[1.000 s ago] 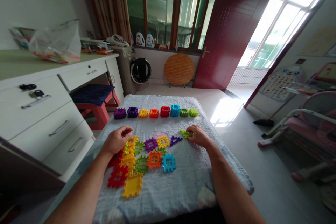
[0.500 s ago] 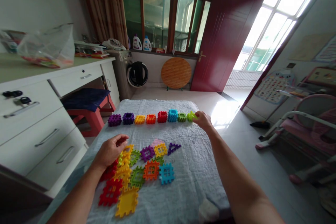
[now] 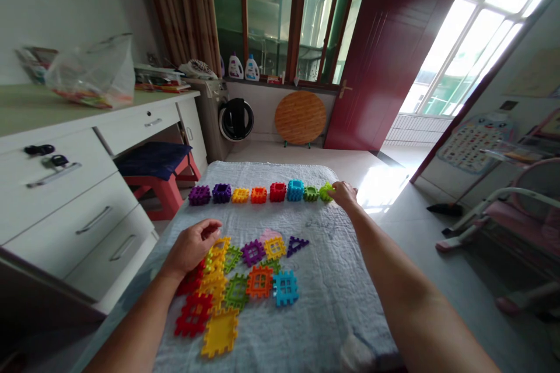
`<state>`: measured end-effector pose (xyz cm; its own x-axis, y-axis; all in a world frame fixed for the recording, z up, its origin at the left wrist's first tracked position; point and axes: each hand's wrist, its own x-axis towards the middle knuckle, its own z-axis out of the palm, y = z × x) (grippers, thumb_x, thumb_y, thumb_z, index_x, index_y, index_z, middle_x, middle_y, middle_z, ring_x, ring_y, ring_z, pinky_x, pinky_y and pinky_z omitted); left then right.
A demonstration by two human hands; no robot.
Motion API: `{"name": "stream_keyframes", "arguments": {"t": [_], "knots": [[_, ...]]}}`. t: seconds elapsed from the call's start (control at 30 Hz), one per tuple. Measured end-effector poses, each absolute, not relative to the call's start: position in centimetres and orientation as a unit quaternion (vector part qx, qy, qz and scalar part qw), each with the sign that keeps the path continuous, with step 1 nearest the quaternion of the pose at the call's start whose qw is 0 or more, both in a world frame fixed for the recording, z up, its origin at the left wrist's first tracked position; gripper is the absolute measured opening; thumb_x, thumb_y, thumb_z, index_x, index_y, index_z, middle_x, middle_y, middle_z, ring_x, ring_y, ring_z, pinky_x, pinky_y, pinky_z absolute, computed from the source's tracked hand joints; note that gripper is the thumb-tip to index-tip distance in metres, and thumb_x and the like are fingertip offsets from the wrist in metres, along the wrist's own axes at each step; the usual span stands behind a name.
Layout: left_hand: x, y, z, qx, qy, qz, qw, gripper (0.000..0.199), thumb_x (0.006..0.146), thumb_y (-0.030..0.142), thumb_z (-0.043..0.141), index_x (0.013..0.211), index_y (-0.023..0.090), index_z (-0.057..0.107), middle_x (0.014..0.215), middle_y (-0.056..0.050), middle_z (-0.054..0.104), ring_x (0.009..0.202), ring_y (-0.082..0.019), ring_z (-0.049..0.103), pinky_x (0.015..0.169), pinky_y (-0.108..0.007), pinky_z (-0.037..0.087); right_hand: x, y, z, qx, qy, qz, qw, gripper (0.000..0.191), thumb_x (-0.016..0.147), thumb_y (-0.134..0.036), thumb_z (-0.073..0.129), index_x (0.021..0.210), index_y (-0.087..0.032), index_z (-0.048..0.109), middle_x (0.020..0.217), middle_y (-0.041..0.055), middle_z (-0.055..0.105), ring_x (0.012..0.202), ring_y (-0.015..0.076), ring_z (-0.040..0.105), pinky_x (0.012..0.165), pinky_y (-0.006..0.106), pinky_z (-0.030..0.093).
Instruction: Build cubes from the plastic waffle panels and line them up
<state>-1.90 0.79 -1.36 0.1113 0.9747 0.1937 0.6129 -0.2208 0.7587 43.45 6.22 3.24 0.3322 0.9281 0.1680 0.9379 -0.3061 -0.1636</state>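
At the right end of a row of coloured stacks, my right hand [image 3: 345, 193] has its fingers on the lime green stack [image 3: 326, 191]. Left of it stand a darker green stack [image 3: 311, 193], a blue one [image 3: 295, 190], a red one [image 3: 277, 192], then orange, yellow and purple ones. My left hand [image 3: 199, 245] hovers with curled fingers over the left side of a loose spread of pieces; whether it holds anything is hidden. That spread includes a yellow panel [image 3: 220, 332], a red piece [image 3: 193, 315], an orange piece [image 3: 259, 281], a blue piece [image 3: 286, 288] and a purple triangle [image 3: 297, 246].
A pale cloth [image 3: 324, 303] covers the low table under the pieces. A blue-topped red stool [image 3: 153, 160] and a white desk [image 3: 131, 122] stand at the left. Beyond are a washing machine [image 3: 214, 111] and a round wooden board [image 3: 300, 118]. A pink chair [image 3: 511, 210] is at the right.
The whole view has shifted slightly, so things appear further right. My right hand stays at the lime green stack, which shows a little more clearly. My left hand remains over the loose pieces.
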Motion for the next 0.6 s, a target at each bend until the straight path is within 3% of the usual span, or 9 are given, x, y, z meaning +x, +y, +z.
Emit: {"name": "stream_keyframes", "arguments": {"t": [0.17, 0.3, 0.43, 0.6], "knots": [[-2.1, 0.7, -1.4, 0.709, 0.560, 0.346, 0.251, 0.037, 0.073, 0.048, 0.055, 0.094, 0.019, 0.065, 0.087, -0.005, 0.073, 0.082, -0.021, 0.067, 0.078, -0.030, 0.053, 43.0, 4.5, 4.1, -0.788, -0.576, -0.037, 0.216, 0.037, 0.078, -0.038, 0.059, 0.109, -0.019, 0.066, 0.106, 0.0115, 0.065, 0.097, 0.0270, 0.056, 0.080, 0.037, 0.039], [-1.9, 0.4, -0.9, 0.722, 0.563, 0.327, 0.234, 0.037, 0.074, 0.048, 0.055, 0.093, 0.019, 0.066, 0.087, -0.004, 0.072, 0.078, -0.020, 0.066, 0.074, -0.029, 0.052, 40.1, 1.3, 4.7, -0.724, -0.629, 0.030, 0.281, 0.032, 0.079, -0.032, 0.057, 0.106, -0.017, 0.066, 0.099, 0.0092, 0.065, 0.085, 0.0205, 0.058, 0.078, 0.033, 0.043], [-1.6, 0.2, -0.6, 0.729, 0.558, 0.322, 0.229, 0.036, 0.073, 0.047, 0.055, 0.093, 0.019, 0.066, 0.088, -0.004, 0.072, 0.078, -0.019, 0.065, 0.073, -0.029, 0.051, 34.4, -3.2, 4.6, -0.538, -0.794, 0.164, 0.230, 0.033, 0.076, -0.029, 0.064, 0.106, -0.019, 0.066, 0.095, 0.0055, 0.065, 0.082, 0.0176, 0.059, 0.077, 0.030, 0.045], [-1.3, 0.0, -0.4, 0.727, 0.556, 0.324, 0.238, 0.035, 0.073, 0.046, 0.055, 0.092, 0.019, 0.066, 0.084, -0.004, 0.071, 0.077, -0.019, 0.065, 0.072, -0.029, 0.051, 28.3, -6.4, 3.1, -0.445, -0.866, 0.162, 0.161, 0.046, 0.074, -0.011, 0.057, 0.117, -0.027, 0.063, 0.120, 0.0050, 0.059, 0.109, 0.0218, 0.050, 0.096, 0.038, 0.035]]}}
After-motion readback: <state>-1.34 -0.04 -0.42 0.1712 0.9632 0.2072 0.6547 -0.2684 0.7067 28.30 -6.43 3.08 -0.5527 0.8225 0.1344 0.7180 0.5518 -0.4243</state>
